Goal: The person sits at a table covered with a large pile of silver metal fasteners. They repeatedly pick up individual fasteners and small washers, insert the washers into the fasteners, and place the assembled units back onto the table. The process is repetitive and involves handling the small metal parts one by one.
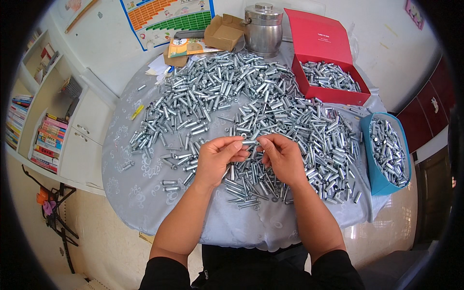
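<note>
Two bare hands at center, above the near part of the pile. Left hand (217, 159): thumb and fingers closed in a pinch on the left end of a silvery cylindrical fastener (249, 142). Right hand (282, 157): thumb and forefinger closed in a like pinch at the opposite end. Fastener thus held roughly level between both sets of fingertips; finer detail too small to tell.

Around and beneath the hands, a broad pile of loose fasteners (328, 145), similarly silvery, lying at all angles and spread across a round table with a pale gray patterned cloth (133, 179). Toward the left margin, a few scattered singly, near a yellow object (137, 112).

Containers, beyond the pile. At far right, a red box (333, 98), hinged lid raised and tilted back, with a heap of the same kind of fastener inside. At the right edge of the table, a blue open-topped bin (379, 184), filled high with more of them. At the back, a lidded steel canister (263, 34), contents hidden; just left of it, a small open cardboard box (224, 33), above an orange-and-white booklet (193, 47).

Outermost: a colored wall chart (169, 19) behind the table; at left, a white shelf unit with rows of books (48, 142).
</note>
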`<action>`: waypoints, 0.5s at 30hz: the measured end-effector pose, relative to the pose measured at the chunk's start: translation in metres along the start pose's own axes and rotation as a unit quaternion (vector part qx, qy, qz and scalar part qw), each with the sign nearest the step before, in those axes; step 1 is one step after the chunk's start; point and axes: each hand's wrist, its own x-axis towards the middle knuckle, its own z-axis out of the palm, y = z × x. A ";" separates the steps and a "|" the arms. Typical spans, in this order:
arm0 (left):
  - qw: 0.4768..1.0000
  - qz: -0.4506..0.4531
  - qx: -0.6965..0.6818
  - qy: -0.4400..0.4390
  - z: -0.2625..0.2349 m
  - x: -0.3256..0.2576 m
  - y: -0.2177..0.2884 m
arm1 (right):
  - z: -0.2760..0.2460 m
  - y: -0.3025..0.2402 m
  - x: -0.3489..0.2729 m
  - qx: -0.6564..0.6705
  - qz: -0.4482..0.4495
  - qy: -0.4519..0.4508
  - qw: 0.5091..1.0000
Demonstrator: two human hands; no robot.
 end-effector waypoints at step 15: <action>1.000 -0.007 -0.001 -0.015 0.001 0.000 0.001 | -0.002 0.000 -0.001 -0.160 -0.170 0.007 0.972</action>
